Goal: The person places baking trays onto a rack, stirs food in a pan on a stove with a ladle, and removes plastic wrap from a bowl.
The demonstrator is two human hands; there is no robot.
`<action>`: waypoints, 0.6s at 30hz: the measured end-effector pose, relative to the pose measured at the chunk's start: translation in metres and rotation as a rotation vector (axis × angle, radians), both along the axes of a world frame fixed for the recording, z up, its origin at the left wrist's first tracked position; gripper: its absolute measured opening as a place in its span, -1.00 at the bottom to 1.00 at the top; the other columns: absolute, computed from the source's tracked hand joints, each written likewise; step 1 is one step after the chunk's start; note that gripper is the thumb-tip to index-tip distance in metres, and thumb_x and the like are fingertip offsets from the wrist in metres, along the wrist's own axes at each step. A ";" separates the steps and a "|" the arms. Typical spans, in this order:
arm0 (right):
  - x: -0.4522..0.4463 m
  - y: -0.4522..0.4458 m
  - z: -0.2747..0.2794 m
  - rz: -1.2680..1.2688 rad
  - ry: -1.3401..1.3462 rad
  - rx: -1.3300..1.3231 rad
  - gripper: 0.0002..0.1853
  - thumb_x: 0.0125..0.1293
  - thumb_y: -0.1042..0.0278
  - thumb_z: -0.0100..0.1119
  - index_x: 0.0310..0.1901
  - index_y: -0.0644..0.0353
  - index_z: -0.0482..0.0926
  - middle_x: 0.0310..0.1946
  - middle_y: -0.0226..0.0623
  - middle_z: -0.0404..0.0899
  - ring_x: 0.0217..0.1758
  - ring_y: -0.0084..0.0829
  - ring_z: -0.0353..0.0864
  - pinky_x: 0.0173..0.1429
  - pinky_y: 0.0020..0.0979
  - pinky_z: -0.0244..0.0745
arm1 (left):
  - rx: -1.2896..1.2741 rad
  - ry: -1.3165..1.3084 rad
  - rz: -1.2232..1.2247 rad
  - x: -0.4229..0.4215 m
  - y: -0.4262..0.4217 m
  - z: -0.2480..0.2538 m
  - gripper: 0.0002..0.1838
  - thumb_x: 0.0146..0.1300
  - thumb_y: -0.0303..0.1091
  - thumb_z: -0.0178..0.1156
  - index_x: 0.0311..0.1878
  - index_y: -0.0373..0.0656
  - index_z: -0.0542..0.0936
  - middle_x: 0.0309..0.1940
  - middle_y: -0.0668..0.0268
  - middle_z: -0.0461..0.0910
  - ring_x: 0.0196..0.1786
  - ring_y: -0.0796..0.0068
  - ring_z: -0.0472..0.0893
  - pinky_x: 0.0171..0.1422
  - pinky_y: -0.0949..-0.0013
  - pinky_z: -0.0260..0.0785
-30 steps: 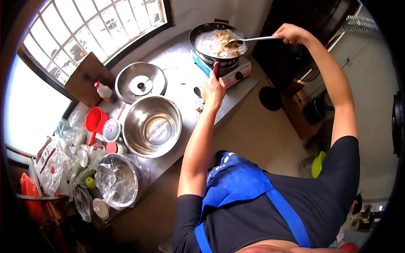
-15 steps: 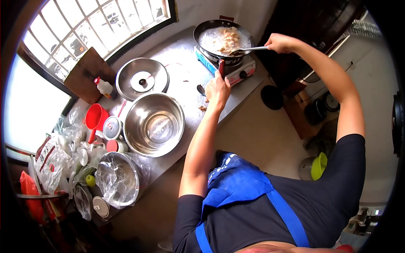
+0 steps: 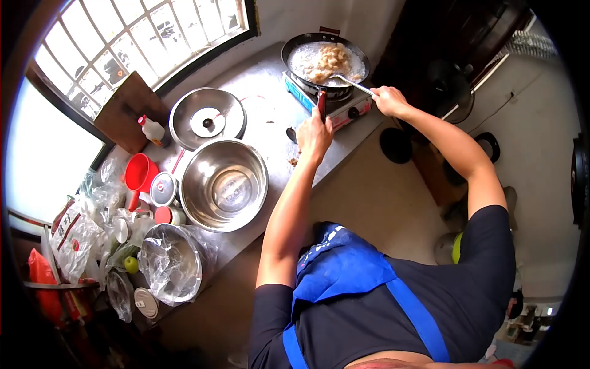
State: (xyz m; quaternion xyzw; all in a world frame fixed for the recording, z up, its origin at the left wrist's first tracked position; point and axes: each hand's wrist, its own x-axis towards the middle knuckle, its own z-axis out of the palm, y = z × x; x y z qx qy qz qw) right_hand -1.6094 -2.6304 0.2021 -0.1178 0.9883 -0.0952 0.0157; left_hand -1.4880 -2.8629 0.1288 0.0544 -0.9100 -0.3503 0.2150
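My left hand (image 3: 314,133) is closed around the red-brown handle (image 3: 322,99) of a black wok (image 3: 294,47). The wok rests on a portable gas stove (image 3: 346,115) at the counter's far end. Pale golden pieces of food (image 3: 334,60) lie heaped in bubbling, whitish liquid inside it. In my right hand (image 3: 389,100) is the end of a long metal spatula (image 3: 356,85). Its head reaches into the wok at the near edge of the food, partly hidden there.
A large steel bowl (image 3: 255,198) and an upturned lid (image 3: 179,117) stand on the counter, left of my left arm. Farther left are a red dipper (image 3: 141,170), a squeeze bottle (image 3: 152,129), and a plastic-covered bowl (image 3: 198,270). A cutting board (image 3: 132,111) leans by the window.
My right hand has come left and lower, closer to the stove, and the spatula now slants down toward it. The food heap has shifted slightly. My left hand keeps the wok handle.
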 end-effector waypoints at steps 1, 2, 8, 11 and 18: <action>-0.001 -0.004 -0.007 -0.013 -0.006 -0.012 -0.62 0.46 0.20 0.06 0.24 0.01 0.61 0.03 0.00 0.67 0.15 0.01 0.63 0.23 -0.06 0.51 | -0.007 -0.005 -0.002 0.001 0.001 -0.003 -0.64 0.31 -0.16 0.23 -0.01 -0.26 0.52 -0.45 -0.10 0.68 -0.34 -0.13 0.71 -0.18 -0.06 0.56; -0.002 -0.008 -0.013 -0.035 0.000 -0.037 -0.61 0.46 0.20 0.05 0.26 -0.01 0.60 0.04 -0.01 0.67 0.15 0.01 0.63 0.23 -0.06 0.51 | 0.006 0.015 -0.006 0.000 0.001 -0.004 -0.64 0.31 -0.16 0.23 -0.01 -0.25 0.52 -0.44 -0.10 0.68 -0.34 -0.13 0.71 -0.18 -0.07 0.56; -0.012 -0.020 -0.035 -0.082 0.026 -0.162 -0.65 0.46 0.19 0.05 0.19 0.03 0.62 -0.03 -0.03 0.69 0.12 0.00 0.64 0.18 -0.11 0.52 | 0.007 0.033 0.019 0.001 0.002 -0.006 -0.64 0.31 -0.16 0.23 0.04 -0.20 0.53 -0.43 -0.10 0.69 -0.32 -0.14 0.71 -0.17 -0.07 0.56; -0.011 -0.022 -0.041 -0.162 -0.049 -0.362 -0.68 0.47 0.16 0.09 0.12 0.06 0.66 -0.09 -0.05 0.72 0.08 -0.08 0.68 0.14 -0.15 0.49 | -0.002 0.026 0.026 0.001 0.003 -0.004 -0.64 0.31 -0.16 0.23 0.05 -0.18 0.53 -0.43 -0.09 0.69 -0.33 -0.13 0.72 -0.17 -0.06 0.57; -0.042 -0.005 -0.060 -0.277 -0.421 -0.994 -0.71 0.52 0.20 0.05 0.15 0.01 0.61 -0.58 -0.44 0.40 -0.74 -0.68 0.19 -0.72 -0.52 -0.03 | -0.043 0.041 0.059 -0.001 0.004 -0.008 -0.64 0.31 -0.14 0.21 0.02 -0.19 0.51 -0.42 -0.09 0.69 -0.34 -0.11 0.72 -0.18 -0.06 0.59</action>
